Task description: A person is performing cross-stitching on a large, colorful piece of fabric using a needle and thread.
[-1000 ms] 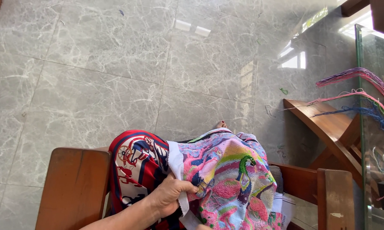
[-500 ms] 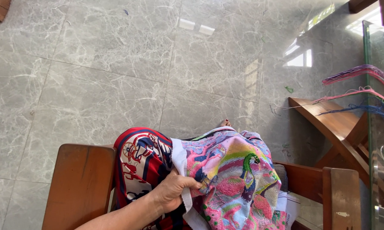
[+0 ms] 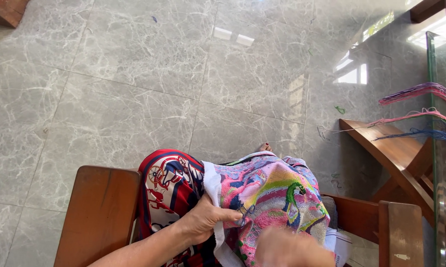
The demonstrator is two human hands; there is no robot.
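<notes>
Needlework [image 3: 270, 198] in pink, green and blue lies bunched over the person's lap, its white border turned toward the left hand [image 3: 208, 220]. That hand pinches the white edge of the cloth between thumb and fingers, closed on the fabric, just where dark thread crosses the stitched face. The right hand [image 3: 292, 249] shows only as a blur at the lower edge, over the cloth; whether it grips anything cannot be told. Beneath the needlework lies a red, white and navy patterned garment [image 3: 166, 190]. Wooden chair arms flank the lap: the left armrest [image 3: 102, 212] broad and bare, the right armrest [image 3: 401, 235] close beside a glass-topped desk [image 3: 443, 148]. Skeins of thread [image 3: 421, 111] in purple, pink and blue hang over the glass edge, well apart from the hands. A toe [image 3: 265, 147] peeks past the cloth onto the grey marble floor [image 3: 134, 89].
</notes>
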